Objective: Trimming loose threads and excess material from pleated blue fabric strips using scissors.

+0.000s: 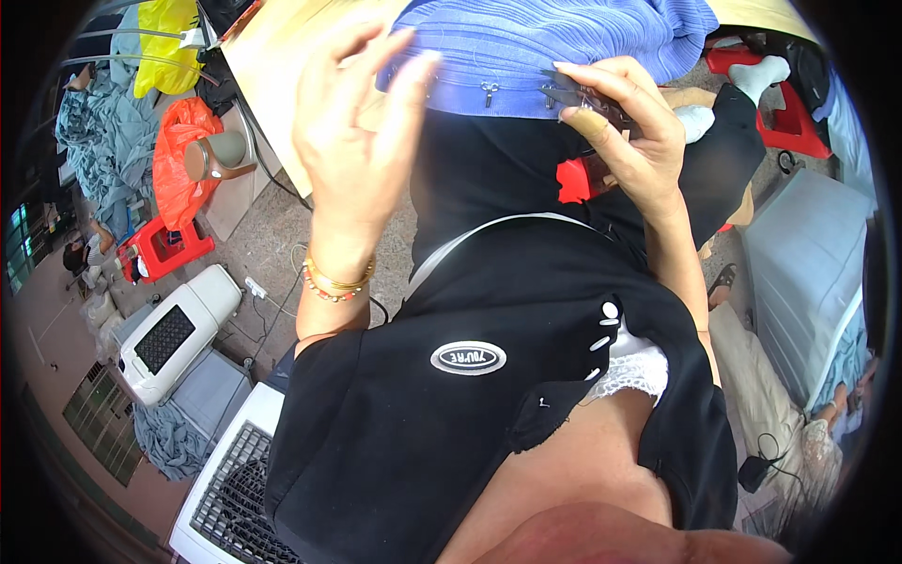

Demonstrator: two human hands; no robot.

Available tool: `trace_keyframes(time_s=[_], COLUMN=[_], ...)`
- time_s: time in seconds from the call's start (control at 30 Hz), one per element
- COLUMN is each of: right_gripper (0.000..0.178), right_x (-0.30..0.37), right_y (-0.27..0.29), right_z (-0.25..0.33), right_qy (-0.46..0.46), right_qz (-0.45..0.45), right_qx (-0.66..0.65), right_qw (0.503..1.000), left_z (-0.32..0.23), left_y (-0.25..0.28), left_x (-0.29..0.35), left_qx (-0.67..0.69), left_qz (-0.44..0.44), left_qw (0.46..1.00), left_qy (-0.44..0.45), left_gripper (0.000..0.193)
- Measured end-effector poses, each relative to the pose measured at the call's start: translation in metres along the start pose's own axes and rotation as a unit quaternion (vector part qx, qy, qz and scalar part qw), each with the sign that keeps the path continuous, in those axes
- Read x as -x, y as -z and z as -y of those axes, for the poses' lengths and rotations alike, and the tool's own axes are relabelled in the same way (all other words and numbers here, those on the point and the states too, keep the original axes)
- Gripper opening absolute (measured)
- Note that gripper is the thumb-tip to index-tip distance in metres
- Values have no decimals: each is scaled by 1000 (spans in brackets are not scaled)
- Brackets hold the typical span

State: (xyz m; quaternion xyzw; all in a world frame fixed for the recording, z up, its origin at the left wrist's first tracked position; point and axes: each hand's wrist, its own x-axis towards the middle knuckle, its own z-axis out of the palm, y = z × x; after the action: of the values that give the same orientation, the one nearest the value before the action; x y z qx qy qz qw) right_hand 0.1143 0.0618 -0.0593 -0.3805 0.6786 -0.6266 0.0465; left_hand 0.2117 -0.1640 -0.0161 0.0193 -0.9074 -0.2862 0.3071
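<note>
A blue ribbed garment lies in front of me, spilling over the top of my black-trousered lap. Small metal hooks stand along its flat lower band. My right hand, with a strip of tan tape round the thumb, is closed on dark thread snips. Their blades reach over the band beside a hook. My left hand is raised at the garment's left edge, its fingers apart and slightly smeared by motion. I see nothing held in it. Part of the snips' handle is hidden by my right fingers.
A pale yellow tabletop lies at the upper left. Beyond it are an orange plastic bag, a red stool and a heap of grey-blue cloth. White air coolers stand left; a large pale bin stands right.
</note>
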Motion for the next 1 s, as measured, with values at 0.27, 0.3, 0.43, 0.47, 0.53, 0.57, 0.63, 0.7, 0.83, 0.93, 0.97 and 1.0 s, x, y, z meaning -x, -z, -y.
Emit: trace_keyframes(time_s=[0.27,0.3,0.43,0.47,0.53,0.57,0.63,0.7,0.83,0.93,0.97,1.0], right_gripper=[39,39,38,37,38,39,38,37,29,29,28,28], right_x=[-5,-8,-22,-27,-36,-40,-47,-56,-68,-69,-69,-70], right_y=[5,5,6,6,5,5,0,-7,-17,-20,-21,-21], right_z=[10,12,22,25,33,37,47,63,83,84,85,85], right_qy=[37,38,61,72,76,81,58,37,3,5,4,2], right_qz=[3,7,47,65,97,125,143,162,158,153,154,153], right_qx=[48,50,83,96,125,153,175,195,242,257,259,259], right_qw=[998,998,994,991,984,977,972,967,957,954,953,954], left_z=[-5,-3,-2,1,-6,-8,3,10,9,10,9,9], left_y=[-28,-29,-33,-34,-33,-32,-31,-32,-29,-28,-27,-28], left_x=[11,12,15,17,16,16,25,27,27,27,27,27], left_qx=[-49,-48,73,152,289,419,412,436,478,486,487,487], left_qz=[-88,-90,-124,-117,-120,-118,-74,-80,-84,-80,-80,-78], left_qw=[995,994,990,979,940,878,890,873,840,838,838,839], left_qy=[-29,-27,15,62,136,202,178,202,243,235,233,230], left_gripper=[20,20,10,6,4,3,15,17,19,21,21,21])
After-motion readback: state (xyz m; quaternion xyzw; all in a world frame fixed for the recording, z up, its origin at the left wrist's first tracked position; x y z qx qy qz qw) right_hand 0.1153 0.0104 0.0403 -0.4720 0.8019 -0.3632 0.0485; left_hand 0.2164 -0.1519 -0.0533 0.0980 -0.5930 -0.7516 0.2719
